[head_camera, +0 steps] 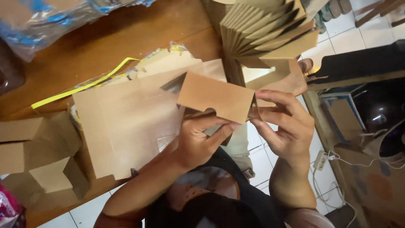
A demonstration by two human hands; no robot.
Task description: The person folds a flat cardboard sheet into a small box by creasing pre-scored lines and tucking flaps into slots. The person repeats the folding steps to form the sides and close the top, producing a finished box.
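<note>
Overhead, we look down on a wooden table [126,38] spread with a stack of flat brown card blanks [122,126], a fan of finished folded pieces [265,29] at its far edge. Smaller, held above the table's edge, is the folded kraft card sleeve [216,100]: our left hand [198,141] pinches its lower edge, our right hand [287,124] grips its right end. We judge it light, stiff, easily creased, best held by the edges

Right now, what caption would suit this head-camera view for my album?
Two bare hands, left hand and right hand, hold a brown cardboard piece above a stack of flat cardboard sheets on a wooden table.
</note>
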